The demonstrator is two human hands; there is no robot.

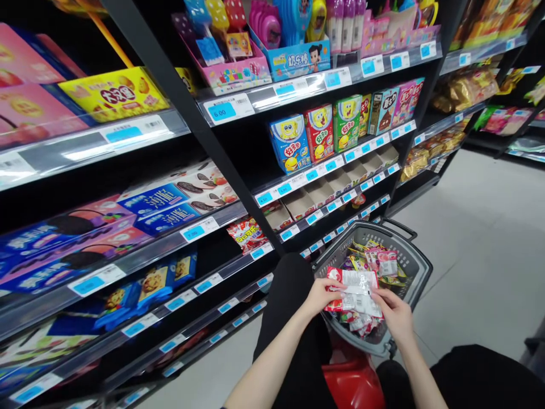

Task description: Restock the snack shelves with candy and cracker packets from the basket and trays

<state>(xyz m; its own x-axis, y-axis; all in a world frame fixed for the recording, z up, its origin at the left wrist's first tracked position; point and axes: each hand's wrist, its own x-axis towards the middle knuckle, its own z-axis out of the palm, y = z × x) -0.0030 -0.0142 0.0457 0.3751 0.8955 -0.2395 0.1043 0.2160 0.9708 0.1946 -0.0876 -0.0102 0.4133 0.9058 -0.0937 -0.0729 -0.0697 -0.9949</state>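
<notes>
Probably the likeliest slip is at the fingertips: the left hand (pixel 322 295) and the right hand (pixel 395 312) are both pinched on a glossy red-and-silver plastic packet (pixel 357 280), one at each side, directly above a grey plastic basket with perforated walls (pixel 420 284). Slick film could slide if either pinch loosens — and it would likely drop onto the loose pile of small multicoloured wrapped packets (pixel 387 264) inside, where one more shiny wrapper would be hard to pick out. Pulling the hands outward might also strain the packet's seam; whether it is sealed all round, I cannot tell.

As for edges, the basket's rim runs round beneath the hands, so a low sideways move could knock a wrist on it. Its black plastic handle (pixel 400 227) lies at the far end, beyond the packet. On the left, the dark shelving with clear price-tag strips (pixel 298 180) stands near the basket, leaving little room that way, and a black-trousered knee (pixel 293 278) narrows it further. More room lies to the right — pale grey tiled floor (pixel 477 227) stretches out there — while just above the packet nothing seems to block a lift
</notes>
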